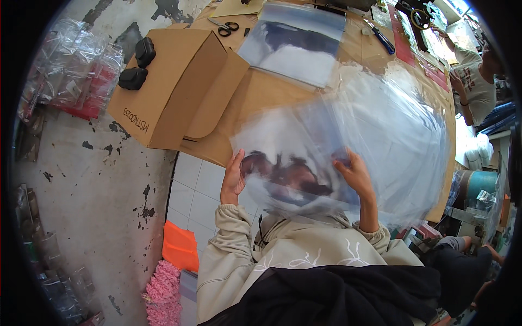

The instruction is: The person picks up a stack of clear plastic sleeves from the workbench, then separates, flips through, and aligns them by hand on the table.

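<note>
In front of my body is a stack of clear plastic sheets (283,136), glossy and full of blurred reflections. My left hand (232,178) grips the stack's left edge, its fingertips pointing up along the plastic. On the other side, my right hand (354,174) is closed on the sheets with the thumb on top. The stack's near edge hangs over my lap. To the right lies a large, loose pile of clear plastic film (402,141), partly under or against the held sheets; where one ends and the other begins I cannot tell.
A brown cardboard box (168,81) stands at the left of the brown-covered table (261,98), two black cases (138,62) on it. Farther back lie another clear sheet stack (296,43), scissors (225,27) and a blue cutter (383,41). Another person (476,76) is at the far right.
</note>
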Demonstrator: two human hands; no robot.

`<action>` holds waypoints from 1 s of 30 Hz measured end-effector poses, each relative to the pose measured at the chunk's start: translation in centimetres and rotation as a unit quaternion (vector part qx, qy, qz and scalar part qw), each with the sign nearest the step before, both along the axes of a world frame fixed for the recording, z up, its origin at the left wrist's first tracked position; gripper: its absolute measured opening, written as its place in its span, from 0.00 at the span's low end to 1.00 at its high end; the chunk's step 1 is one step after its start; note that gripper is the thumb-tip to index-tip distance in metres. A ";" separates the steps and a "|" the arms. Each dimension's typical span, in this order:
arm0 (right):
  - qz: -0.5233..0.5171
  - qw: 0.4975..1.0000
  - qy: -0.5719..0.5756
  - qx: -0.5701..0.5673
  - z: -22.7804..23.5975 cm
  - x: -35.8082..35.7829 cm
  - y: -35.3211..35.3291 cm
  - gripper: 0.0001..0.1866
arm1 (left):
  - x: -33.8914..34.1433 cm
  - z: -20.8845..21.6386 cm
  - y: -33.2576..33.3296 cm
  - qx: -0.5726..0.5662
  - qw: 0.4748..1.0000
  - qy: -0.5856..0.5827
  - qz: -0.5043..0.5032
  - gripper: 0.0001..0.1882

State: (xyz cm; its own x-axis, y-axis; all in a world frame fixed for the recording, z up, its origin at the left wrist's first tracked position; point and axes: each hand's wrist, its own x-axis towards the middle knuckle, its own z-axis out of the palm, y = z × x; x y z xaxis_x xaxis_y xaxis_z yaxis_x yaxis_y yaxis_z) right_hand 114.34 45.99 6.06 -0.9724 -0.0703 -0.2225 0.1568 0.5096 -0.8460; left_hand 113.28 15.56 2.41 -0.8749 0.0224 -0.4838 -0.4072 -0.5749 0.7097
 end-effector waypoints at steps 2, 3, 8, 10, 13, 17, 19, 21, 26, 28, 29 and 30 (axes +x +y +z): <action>0.005 0.998 0.046 0.044 1.4 1.2 -0.9 0.14 | -0.2 0.0 0.0 -0.002 1.000 -0.004 -0.013 0.18; 0.012 0.992 0.092 0.086 2.5 1.9 -1.5 0.14 | -0.2 0.0 0.1 -0.005 1.000 -0.008 -0.023 0.19; -0.067 0.967 -0.028 -0.244 12.2 4.7 -2.4 0.17 | 0.9 -0.7 -0.9 0.059 0.995 0.056 -0.050 0.27; -0.115 0.975 -0.033 -0.188 11.4 3.3 -1.6 0.18 | 1.0 -0.4 -1.0 0.077 0.991 0.082 -0.069 0.29; -0.137 0.990 0.006 0.036 3.6 2.3 0.9 0.20 | 0.3 0.6 0.0 0.064 0.987 0.091 -0.113 0.31; -0.173 0.920 0.127 0.329 0.6 2.2 -1.9 0.21 | 0.4 -0.1 -0.1 0.023 0.997 0.043 -0.066 0.28; -0.164 0.925 0.111 0.324 0.9 2.0 -2.4 0.21 | 0.6 -0.1 -0.2 0.003 0.999 0.017 -0.046 0.26; -0.156 0.930 0.097 0.318 0.9 1.6 -2.5 0.20 | 0.7 0.3 -0.1 0.014 0.999 0.026 -0.036 0.23; -0.116 0.963 0.084 0.229 0.8 1.2 -0.7 0.18 | 0.5 0.8 0.2 0.012 0.999 0.018 -0.037 0.22; -0.092 0.960 0.131 0.231 1.6 1.7 -1.5 0.15 | 0.4 0.8 0.4 0.005 0.999 0.018 -0.038 0.22; -0.063 0.955 0.178 0.230 2.3 2.1 -2.3 0.12 | 0.4 0.2 0.3 -0.011 0.999 0.015 -0.027 0.22; -0.065 0.955 0.177 0.229 3.4 2.8 -3.1 0.12 | 0.3 -0.1 0.2 -0.027 0.999 0.013 -0.017 0.23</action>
